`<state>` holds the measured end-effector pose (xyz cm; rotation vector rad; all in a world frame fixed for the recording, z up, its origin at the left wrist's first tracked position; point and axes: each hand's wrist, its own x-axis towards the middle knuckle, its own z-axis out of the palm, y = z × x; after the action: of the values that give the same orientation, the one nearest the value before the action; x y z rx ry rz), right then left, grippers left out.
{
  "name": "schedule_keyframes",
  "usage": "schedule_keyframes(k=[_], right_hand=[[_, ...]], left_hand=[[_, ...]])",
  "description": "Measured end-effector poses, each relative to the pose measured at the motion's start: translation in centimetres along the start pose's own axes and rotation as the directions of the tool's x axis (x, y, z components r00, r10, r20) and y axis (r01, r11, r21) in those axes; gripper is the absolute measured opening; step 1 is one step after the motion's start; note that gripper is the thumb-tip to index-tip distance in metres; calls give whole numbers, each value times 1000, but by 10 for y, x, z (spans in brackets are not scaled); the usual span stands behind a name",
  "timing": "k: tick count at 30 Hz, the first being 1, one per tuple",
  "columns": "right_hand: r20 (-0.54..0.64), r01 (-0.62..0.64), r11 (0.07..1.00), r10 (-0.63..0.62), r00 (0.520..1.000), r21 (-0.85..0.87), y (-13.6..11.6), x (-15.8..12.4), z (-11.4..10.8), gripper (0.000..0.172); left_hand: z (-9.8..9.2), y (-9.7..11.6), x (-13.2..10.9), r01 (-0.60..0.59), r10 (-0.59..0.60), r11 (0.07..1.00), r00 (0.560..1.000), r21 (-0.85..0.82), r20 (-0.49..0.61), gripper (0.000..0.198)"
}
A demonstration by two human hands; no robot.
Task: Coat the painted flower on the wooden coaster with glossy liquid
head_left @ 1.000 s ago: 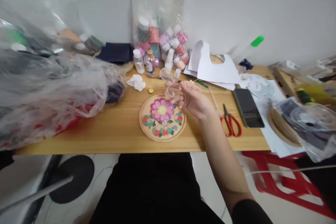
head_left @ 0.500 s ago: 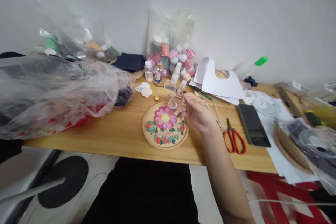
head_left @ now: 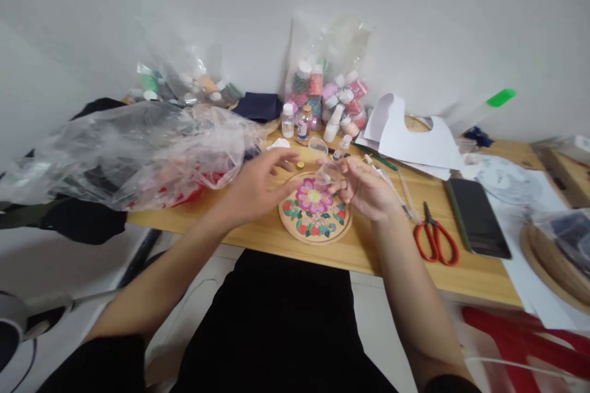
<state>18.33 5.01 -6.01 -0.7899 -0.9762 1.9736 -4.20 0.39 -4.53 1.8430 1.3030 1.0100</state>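
Note:
My right hand (head_left: pixel 366 190) pinches a small clear plastic cup (head_left: pixel 328 174) above the far part of a round wooden board (head_left: pixel 295 228). On that board is a pink and purple flower with red fruits and green leaves. To the left, my left hand (head_left: pixel 258 187) hovers with its fingers apart and nothing in them, near the board's left edge. Past its fingertips lies a small gold cap (head_left: pixel 300 164). Another clear cup (head_left: pixel 318 147) stands just behind the held one, beside a small clear bottle (head_left: pixel 342 147). A crumpled white tissue (head_left: pixel 279 143) is partly hidden by my left hand.
Red-handled scissors (head_left: pixel 436 236) and a phone (head_left: pixel 479 218) lie at the right. Plastic bags (head_left: pixel 193 141) fill the left side. Behind stand a corked bottle (head_left: pixel 305 123), a white-capped bottle (head_left: pixel 287 121) and a bag of colourful jars (head_left: pixel 343 95). Cut white paper (head_left: pixel 415 141) lies back right.
My left hand has come into view from the left, reaching over the table beside the board. My right hand still holds the clear cup. The view has shifted left, so things appear farther right.

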Motion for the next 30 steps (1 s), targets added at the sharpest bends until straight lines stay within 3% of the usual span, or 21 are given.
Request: schedule_keyframes(k=[4,8,14,21,26,30], right_hand=[[90,-30,1000,30,996,0,4,2,-1,42],[74,-52,999,52,996,-4,4,1,0,40],[74,-106,993,109,991,-53,3,0,4,38],[104,-125,990,131,986,-69,5,-2,3,44],[-75,-88,990,80,994,-107,-5,-1,-4,33],[-230,-70,981,27,973,-181,-11,-1,-21,31]], left_hand=[[35,-20,9,100,-42,944,981,-315,187,69],[53,-28,13,200,-59,813,963,-547,264,80],[47,-29,13,251,-145,785,963,-566,227,67],[44,-35,18,243,-65,764,951,-597,303,68],[36,-38,25,267,-75,732,946,-626,316,67],[21,-41,11,215,-90,712,972,-669,217,54]])
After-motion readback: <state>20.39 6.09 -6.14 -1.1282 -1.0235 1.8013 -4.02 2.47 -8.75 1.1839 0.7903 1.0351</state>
